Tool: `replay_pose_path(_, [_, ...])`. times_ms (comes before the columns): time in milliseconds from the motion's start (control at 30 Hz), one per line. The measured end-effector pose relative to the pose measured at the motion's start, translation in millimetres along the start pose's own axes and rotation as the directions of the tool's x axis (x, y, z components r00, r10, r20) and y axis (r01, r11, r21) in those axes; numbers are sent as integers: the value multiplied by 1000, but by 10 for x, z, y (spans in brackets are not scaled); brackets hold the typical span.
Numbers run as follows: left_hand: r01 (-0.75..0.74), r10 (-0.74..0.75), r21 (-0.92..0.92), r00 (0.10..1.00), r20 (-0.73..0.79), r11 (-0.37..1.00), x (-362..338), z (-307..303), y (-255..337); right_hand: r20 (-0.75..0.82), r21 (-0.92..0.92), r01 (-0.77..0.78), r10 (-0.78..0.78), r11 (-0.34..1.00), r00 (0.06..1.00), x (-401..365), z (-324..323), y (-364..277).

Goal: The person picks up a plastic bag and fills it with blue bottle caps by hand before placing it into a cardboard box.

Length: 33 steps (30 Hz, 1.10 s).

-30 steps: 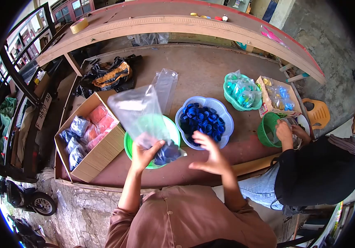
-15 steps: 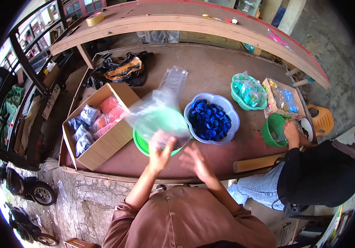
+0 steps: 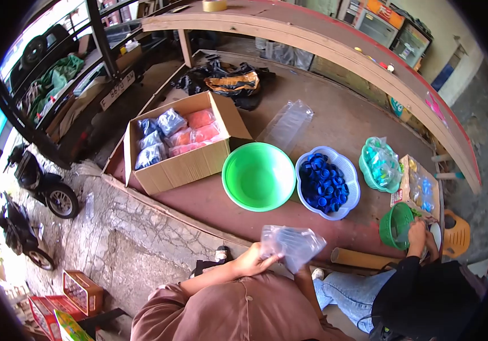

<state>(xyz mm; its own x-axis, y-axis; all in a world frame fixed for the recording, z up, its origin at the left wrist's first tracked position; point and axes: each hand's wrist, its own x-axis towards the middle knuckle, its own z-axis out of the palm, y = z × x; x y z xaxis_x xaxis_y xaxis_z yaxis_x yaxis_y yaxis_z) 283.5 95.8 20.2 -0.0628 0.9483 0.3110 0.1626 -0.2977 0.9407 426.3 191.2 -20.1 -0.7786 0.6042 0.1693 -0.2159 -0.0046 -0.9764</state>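
A clear plastic bag (image 3: 294, 244) is held close to my body, below the table edge. My left hand (image 3: 253, 260) grips its left side, the thumb lying along the film. Behind the bag, my right hand (image 3: 301, 271) is mostly covered and its fingers do not show. Beyond them on the table stands a green basin (image 3: 259, 177) with nothing in it. To its right, a pale blue scalloped basket (image 3: 353, 196) holds many dark blue plastic caps (image 3: 324, 182). A flat stack of clear bags (image 3: 287, 125) lies behind the basin.
An open cardboard box (image 3: 184, 170) with bagged blue and red pieces stands at left, near a black plastic bundle (image 3: 227, 79). At right are a teal basket (image 3: 369, 176), a small carton (image 3: 411, 165) and a cardboard tube (image 3: 363, 258). A co-worker's hands (image 3: 420, 237) reach a green basket (image 3: 390, 227).
The bag has come from over the green basin toward my body. My right hand, spread and apart from the bag before, is now behind it. The view has shifted left.
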Motion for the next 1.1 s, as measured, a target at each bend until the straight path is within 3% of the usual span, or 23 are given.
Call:
replay_pose_path(67, [-129,174,249,970,-169,960,-50,-14,22,50,42,-59,57,997,997,-23,-17,13])
replay_pose_path(167, [23,84,263,918,-388,964,-97,-37,-16,162,149,-220,196,964,967,-6,-48,37])
replay_pose_path(200, [155,-113,64,898,-425,986,-152,-42,-67,232,19,-292,280,956,932,54,-50,21])
replay_pose_path(300, [113,-13,233,920,-392,966,-220,-103,-107,303,-70,-325,330,943,894,135,-9,69])
replay_pose_path(400, [171,-85,124,856,-509,977,-264,-45,-84,365,-148,-357,386,922,847,151,22,75])
replay_pose_path(467, [344,-310,-25,809,-499,938,-323,-54,-165,358,-188,-304,353,934,864,172,51,138])
replay_pose_path(500, [262,-192,50,811,-553,964,-324,-35,-247,391,-256,-272,357,928,848,193,64,161])
replay_pose_path(533, [262,-189,52,807,-559,964,-337,-15,-299,398,-257,-269,355,928,846,183,55,255])
replay_pose_path(600, [291,-267,-85,671,-691,953,-359,24,-356,307,-277,-229,312,933,899,205,138,261])
replay_pose_path(633, [260,-285,-159,572,-769,952,-374,40,-400,211,-8,-357,351,934,912,143,196,219])
replay_pose_path(667, [257,-70,77,518,-852,963,-340,10,-322,201,44,-433,416,900,887,92,203,358])
replay_pose_path(733, [271,231,422,532,-815,865,-391,-76,-276,228,374,-700,672,608,705,99,351,-65])
replay_pose_path(767, [214,427,626,567,-705,749,-336,-127,-132,395,534,-690,578,488,714,63,348,-39])
replay_pose_path(800, [111,537,813,698,-474,572,-383,-184,-159,533,653,-684,444,325,721,25,342,-9])
replay_pose_path(833, [28,567,820,709,-419,571,-396,-130,-203,530,613,-650,377,448,760,26,372,-125])
replay_pose_path(867, [-52,592,820,718,-365,569,-419,-66,-234,563,632,-677,378,377,735,-23,312,35])
replay_pose_path(933, [-159,561,711,738,-376,685,-435,76,-215,308,626,-490,384,607,870,-28,332,134])
replay_pose_path(1000, [-167,443,593,823,-356,788,-399,106,-46,302,687,-494,409,533,861,62,286,50])
replay_pose_path(1033, [-141,380,501,827,-415,854,-385,120,-35,221,644,-461,428,610,876,79,275,-54])
replay_pose_path(1067, [-117,313,400,826,-468,909,-371,136,-24,227,644,-467,432,605,873,91,290,-113])
replay_pose_path(1100, [-144,305,355,837,-454,924,-343,114,-15,164,635,-408,402,656,901,110,295,-160])
